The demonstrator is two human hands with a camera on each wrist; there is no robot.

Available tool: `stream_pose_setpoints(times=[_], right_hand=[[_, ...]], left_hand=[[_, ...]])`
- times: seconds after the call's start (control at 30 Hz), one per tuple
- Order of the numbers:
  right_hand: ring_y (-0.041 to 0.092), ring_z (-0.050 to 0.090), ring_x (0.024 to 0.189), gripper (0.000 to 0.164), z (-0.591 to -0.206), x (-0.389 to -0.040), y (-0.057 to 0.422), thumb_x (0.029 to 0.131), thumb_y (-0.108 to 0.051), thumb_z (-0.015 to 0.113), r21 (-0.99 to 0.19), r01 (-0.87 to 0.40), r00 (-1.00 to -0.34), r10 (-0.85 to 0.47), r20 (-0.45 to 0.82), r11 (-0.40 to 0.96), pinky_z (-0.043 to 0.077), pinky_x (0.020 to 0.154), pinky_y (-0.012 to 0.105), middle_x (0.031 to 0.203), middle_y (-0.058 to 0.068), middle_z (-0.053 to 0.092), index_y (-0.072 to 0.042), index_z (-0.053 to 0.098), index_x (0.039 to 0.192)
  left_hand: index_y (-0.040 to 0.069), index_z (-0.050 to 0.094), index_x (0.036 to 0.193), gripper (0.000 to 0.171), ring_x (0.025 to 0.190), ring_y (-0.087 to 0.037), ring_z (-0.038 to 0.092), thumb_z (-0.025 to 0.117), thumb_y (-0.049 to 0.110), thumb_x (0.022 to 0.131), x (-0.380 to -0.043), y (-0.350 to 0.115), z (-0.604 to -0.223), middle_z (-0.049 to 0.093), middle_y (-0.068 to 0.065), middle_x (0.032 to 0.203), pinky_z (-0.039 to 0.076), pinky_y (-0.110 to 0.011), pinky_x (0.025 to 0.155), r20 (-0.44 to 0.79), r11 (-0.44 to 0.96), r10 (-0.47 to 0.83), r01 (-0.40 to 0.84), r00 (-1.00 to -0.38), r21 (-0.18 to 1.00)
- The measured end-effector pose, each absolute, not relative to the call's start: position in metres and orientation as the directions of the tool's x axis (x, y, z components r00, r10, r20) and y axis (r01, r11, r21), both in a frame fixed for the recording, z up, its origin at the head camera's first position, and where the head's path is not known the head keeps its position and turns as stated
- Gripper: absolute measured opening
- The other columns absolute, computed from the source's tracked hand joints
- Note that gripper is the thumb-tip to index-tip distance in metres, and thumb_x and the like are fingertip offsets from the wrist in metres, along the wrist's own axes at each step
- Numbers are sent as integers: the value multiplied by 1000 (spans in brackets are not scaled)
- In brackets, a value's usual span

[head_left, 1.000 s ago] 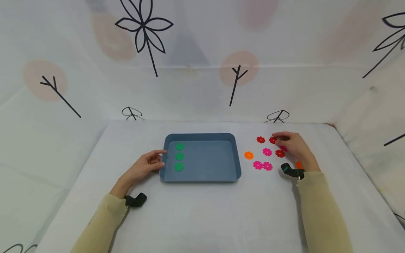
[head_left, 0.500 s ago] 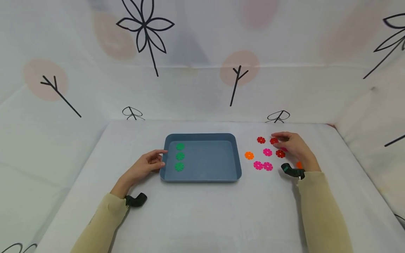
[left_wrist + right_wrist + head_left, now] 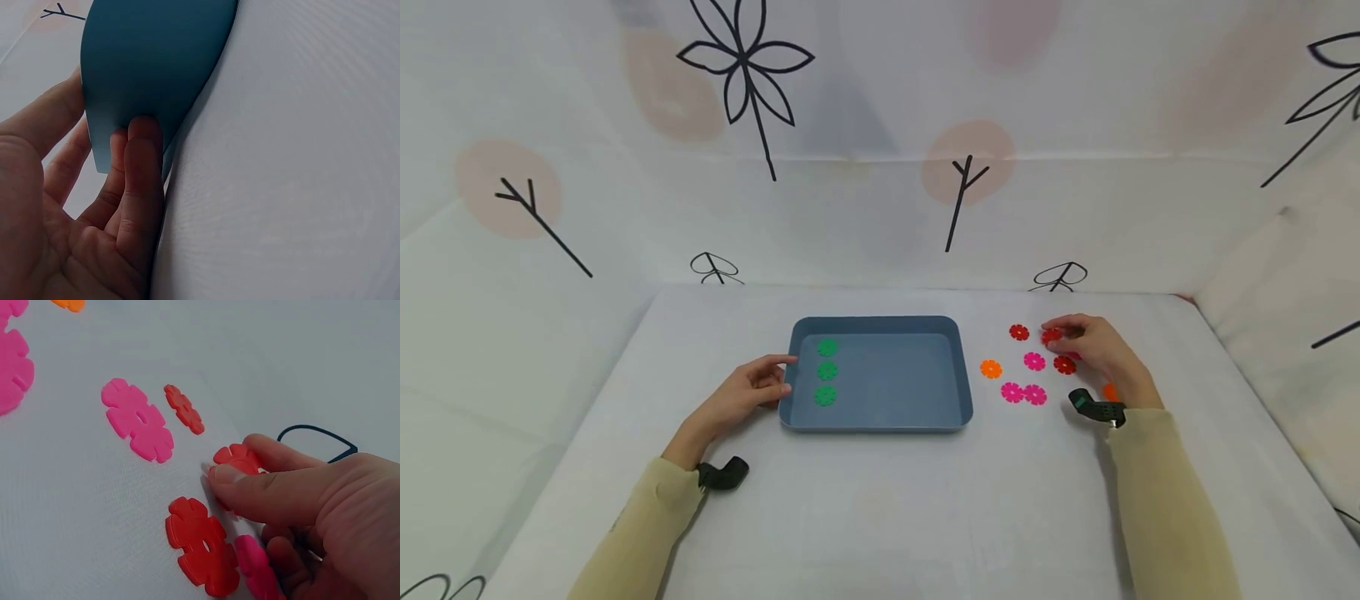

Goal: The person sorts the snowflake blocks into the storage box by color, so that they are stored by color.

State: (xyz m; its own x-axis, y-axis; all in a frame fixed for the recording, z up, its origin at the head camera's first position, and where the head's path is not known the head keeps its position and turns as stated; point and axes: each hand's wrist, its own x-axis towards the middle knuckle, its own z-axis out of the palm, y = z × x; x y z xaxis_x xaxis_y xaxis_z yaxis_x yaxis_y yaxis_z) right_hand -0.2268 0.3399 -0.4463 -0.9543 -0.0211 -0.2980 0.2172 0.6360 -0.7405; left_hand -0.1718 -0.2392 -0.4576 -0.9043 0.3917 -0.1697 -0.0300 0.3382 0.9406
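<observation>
My left hand (image 3: 751, 390) holds the left side of a blue-grey tray (image 3: 958, 367). In the left wrist view, fingertips touch the tray's outer wall (image 3: 156, 56) near its base, while another digit reaches its rim. Three green flower-shaped discs (image 3: 827, 370) lie in a column inside the tray's left part. To the tray's right, my right hand (image 3: 1097, 346) pinches a red flower-shaped disc (image 3: 237, 457) between thumb and index finger; the disc stands tilted, partly hidden by the thumb. Below the hand lie another red disc (image 3: 203, 547) and a partly covered pink disc (image 3: 256, 569).
Several loose discs lie between tray and right hand: a red one (image 3: 1018, 332), an orange one (image 3: 991, 369), pink ones (image 3: 1034, 362) and a touching pink pair (image 3: 1024, 393). Another orange disc (image 3: 1109, 392) is beside the right wrist. White cloth covers the table (image 3: 880, 517).
My right thumb and index finger have closed on the red disc, which has tilted and shifted slightly. The left hand and the tray stay in place.
</observation>
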Motion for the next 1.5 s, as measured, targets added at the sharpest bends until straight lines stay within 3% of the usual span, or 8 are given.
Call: stream_pose_setpoints(times=[0.3,0.6,0.97,1.13,1.3,1.5], right_hand=[[33,39,124,43,-442,-224,344,100,-30,62,-777,186,-958,-65,-280,601,50,81,26,135,17,49,-7,56,135],[34,36,128,47,-436,-224,347,100,-35,60,-788,174,-965,-57,-255,591,50,80,23,136,18,48,-4,54,135],[30,50,107,49,-428,-229,336,100,-43,58,-781,156,-974,-36,-223,604,51,75,29,128,16,53,-8,54,134],[36,54,115,49,-421,-233,320,102,-40,56,-800,102,-979,-84,-187,592,51,85,27,130,17,53,-6,52,136],[34,59,112,46,-414,-239,293,101,-35,59,-811,78,-983,-91,-160,580,51,93,38,127,18,57,-4,54,135],[34,63,106,36,-409,-246,259,100,-28,62,-831,25,-979,-154,-133,555,53,89,35,121,18,61,-4,60,128]], left_hand=[[9,51,143,52,82,-17,56,69,21,96,-171,-239,-460,54,-12,106,52,-27,72,-172,329,402,-33,-900,944],[6,50,143,54,80,-17,56,70,21,96,-172,-238,-462,55,-12,103,51,-27,70,-157,314,411,-22,-898,949],[8,50,143,52,81,-19,57,69,22,96,-174,-238,-457,55,-13,101,51,-28,71,-150,321,427,-6,-891,947],[8,50,143,53,81,-19,57,70,23,96,-175,-240,-457,55,-13,101,51,-27,71,-150,323,432,-3,-889,947],[7,50,143,54,81,-19,57,70,22,95,-176,-241,-458,55,-13,101,52,-28,71,-143,318,435,3,-889,948],[8,50,143,55,82,-19,57,70,24,95,-175,-243,-458,55,-13,103,52,-28,72,-150,329,429,0,-891,944]])
